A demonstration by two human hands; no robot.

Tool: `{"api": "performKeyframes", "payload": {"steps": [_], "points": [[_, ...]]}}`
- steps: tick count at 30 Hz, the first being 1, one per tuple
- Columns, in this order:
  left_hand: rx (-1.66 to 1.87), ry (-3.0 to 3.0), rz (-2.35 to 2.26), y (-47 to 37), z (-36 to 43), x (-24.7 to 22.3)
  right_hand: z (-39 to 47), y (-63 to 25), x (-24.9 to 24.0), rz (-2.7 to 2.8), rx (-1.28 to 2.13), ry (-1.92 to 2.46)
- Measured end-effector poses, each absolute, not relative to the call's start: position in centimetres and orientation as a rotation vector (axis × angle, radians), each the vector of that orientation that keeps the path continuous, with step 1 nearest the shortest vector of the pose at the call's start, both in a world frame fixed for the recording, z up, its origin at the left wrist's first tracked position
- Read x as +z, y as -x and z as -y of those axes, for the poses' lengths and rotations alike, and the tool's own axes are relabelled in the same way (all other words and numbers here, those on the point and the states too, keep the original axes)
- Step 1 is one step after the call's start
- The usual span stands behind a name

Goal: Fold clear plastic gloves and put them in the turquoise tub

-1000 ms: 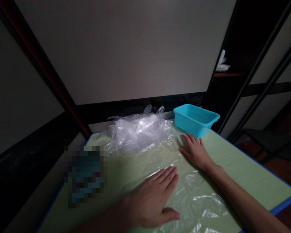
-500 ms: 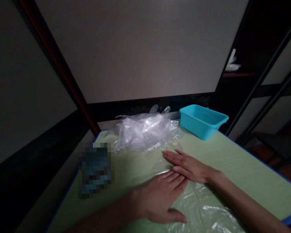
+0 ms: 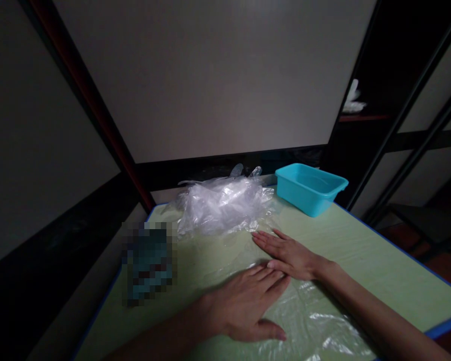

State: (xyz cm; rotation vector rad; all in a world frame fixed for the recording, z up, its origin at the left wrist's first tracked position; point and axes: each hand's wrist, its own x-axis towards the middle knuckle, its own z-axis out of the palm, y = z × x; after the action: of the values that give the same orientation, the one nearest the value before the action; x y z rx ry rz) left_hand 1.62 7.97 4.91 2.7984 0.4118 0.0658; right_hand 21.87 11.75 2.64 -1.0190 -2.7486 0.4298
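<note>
A thin clear plastic sheet (image 3: 304, 321) lies spread on the pale green table (image 3: 379, 271). My left hand (image 3: 248, 303) rests flat on it, palm down, with the thumb spread out. Just beyond, my right hand (image 3: 289, 254) also lies flat, its thumb touching the fingertips of my left hand. Neither hand holds anything. Behind them sits a crumpled heap of clear plastic (image 3: 225, 203) near the table's back edge.
A turquoise plastic basin (image 3: 310, 190) stands at the back right of the table. A pixelated, unrecognisable item (image 3: 150, 265) is at the left edge. Large panels rise behind the table, and a dark shelf with a white object (image 3: 354, 98) is at right.
The view has shifted slightly, so the basin and shelf appear a little further left. Both hands stay flat in nearly the same place on the sheet.
</note>
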Motion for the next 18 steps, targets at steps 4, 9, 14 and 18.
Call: {"api": "performKeyframes", "payload": {"steps": [4,9,14,18], "points": [[0.190,-2.804,-0.432,-1.2,-7.7,5.0,-11.7,-21.8,2.7,2.739,0.409,1.044],[0.475,-2.774,-0.795,-1.0,-7.2,4.3,-11.6,-21.7,2.8,2.730,0.396,1.075],[0.498,-2.720,-1.117,-1.2,-7.4,3.3,-11.5,-21.5,2.8,2.731,0.369,1.099],[0.374,-2.761,-1.120,-0.9,-7.9,2.7,-11.5,-21.4,2.8,2.734,0.335,1.100]]}}
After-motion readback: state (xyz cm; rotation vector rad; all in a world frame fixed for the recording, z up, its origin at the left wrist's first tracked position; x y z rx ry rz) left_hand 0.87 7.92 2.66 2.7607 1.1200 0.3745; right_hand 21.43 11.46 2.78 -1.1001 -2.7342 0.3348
